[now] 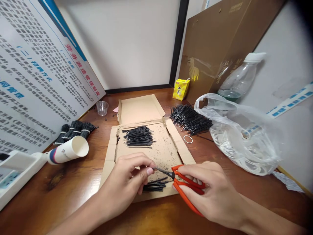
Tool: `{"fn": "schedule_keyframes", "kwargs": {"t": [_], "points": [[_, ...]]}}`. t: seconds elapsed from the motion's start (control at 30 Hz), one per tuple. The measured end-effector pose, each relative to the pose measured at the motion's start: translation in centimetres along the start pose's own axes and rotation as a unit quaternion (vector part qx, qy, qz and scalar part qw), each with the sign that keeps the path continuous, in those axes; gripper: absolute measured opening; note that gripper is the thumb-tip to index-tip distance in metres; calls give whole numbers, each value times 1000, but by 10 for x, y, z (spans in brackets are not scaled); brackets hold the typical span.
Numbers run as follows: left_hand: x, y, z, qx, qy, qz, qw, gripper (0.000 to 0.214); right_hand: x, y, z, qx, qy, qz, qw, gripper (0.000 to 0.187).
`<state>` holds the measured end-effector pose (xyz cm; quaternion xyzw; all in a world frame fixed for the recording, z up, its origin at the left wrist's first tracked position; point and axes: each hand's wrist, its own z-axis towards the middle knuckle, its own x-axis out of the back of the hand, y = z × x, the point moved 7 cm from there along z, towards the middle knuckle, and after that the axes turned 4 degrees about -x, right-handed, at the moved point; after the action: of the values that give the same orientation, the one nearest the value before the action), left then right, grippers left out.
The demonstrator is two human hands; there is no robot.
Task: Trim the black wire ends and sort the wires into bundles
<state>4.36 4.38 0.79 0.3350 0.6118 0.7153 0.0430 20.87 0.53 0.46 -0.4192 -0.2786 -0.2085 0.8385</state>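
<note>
The left fingers (144, 160) pinch something too small to identify beside the tips of scissors (171, 175) gripped by the right fingers (195, 170), so a slip could nick a fingertip.

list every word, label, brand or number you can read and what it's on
"劳务派遣管理制度": red, board
"(一)总则": blue, same board
"(二)招聘方式": blue, same board
"同管理": blue, same board, cut off at left
"小": yellow carton; next character uncertain
Too small or blurred: the board's black print, brown box, paper cup, blue-and-white strip
</note>
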Motion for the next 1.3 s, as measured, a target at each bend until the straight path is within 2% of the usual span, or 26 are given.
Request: {"fn": "schedule_keyframes", "kwargs": {"t": [0.23,0.53,0.83,1.1,1.3], "points": [[0,3,2,-9,-5,14,1000,22,-2,2,-1,18,-7,13,1000,11],[1,3,0,-11,-8,26,1000,23,1,1,1,3,9,2,1000,10],[3,7,2,-47,-10,64,997,23,-1,0,1,19,-5,4,1000,13],[5,0,0,-2,17,31,999,17,2,1,2,1,17,6,1000,9],[2,-3,-2,29,8,-3,1000,18,2,-1,3,2,10,21,1000,10]]}}
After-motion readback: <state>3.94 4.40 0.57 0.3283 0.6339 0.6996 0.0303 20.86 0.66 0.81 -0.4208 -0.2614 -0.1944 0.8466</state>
